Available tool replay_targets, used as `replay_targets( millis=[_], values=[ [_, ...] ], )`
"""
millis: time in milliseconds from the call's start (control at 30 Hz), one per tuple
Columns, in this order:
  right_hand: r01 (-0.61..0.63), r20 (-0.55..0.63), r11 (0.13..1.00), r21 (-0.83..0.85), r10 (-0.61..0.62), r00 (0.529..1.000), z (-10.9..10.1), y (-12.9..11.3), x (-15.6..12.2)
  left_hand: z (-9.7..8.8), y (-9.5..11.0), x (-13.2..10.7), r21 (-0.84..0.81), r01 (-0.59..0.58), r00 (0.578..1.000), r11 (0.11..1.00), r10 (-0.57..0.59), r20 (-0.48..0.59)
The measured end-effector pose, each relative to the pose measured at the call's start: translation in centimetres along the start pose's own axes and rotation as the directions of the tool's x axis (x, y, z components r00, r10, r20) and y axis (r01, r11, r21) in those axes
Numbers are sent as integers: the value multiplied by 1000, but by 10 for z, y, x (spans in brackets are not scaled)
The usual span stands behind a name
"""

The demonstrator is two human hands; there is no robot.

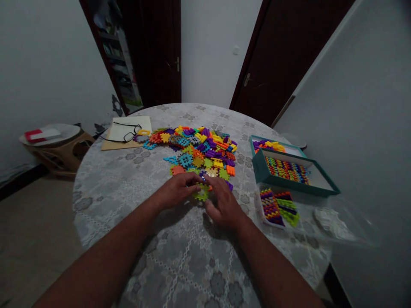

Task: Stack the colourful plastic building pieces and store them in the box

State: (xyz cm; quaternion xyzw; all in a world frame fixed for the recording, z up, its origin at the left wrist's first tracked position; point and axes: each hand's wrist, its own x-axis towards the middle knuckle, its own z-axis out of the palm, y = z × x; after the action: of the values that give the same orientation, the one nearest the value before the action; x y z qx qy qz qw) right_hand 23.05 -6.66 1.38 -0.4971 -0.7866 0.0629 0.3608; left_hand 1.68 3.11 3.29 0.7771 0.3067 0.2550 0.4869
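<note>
My left hand point(177, 191) and my right hand point(222, 202) meet over the round table point(138, 171), both pinched on a green toothed plastic tile point(201, 193) that lies flat between them. Just beyond my fingers spreads a pile of interlocking tiles point(199, 149) in orange, purple, yellow, blue and green. The tile's far edge is partly covered by my fingertips.
A teal box point(261, 169) with rows of sorted tiles stands to the right, with a clear tray point(278, 207) of stacked tiles in front of it. Glasses point(128, 132) lie on a paper pad at the back left. A stool point(61, 147) stands left of the table.
</note>
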Motion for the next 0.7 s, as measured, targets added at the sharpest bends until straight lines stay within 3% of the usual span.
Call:
replay_targets(
  millis=[67, 133, 233, 500, 600, 700],
  values=[
    [-126, -120, 987, -95, 114, 986, -6, 10, 2, -7, -5, 1, 6, 54, 998, 999, -54, 9],
    [-285, -236, 936, -209, 234, 943, -13, 24, 2, -10, -7, 1, 32, 78, 997, 996, -78, 4],
    [-400, -262, 859, -319, 326, 908, -18, 41, -2, -8, -2, -2, 145, 53, 998, 988, -59, 36],
    [-358, -105, 830, -427, 348, 932, -10, 35, -8, -9, 6, -9, 294, -65, 980, 954, 6, 198],
    [-363, -120, 809, -462, 349, 929, -8, 27, -6, -12, 8, -10, 298, -80, 972, 951, 8, 234],
    [-307, -130, 840, -447, 279, 951, -1, 21, -4, -13, 9, -11, 297, -91, 966, 950, 11, 259]
  ],
)
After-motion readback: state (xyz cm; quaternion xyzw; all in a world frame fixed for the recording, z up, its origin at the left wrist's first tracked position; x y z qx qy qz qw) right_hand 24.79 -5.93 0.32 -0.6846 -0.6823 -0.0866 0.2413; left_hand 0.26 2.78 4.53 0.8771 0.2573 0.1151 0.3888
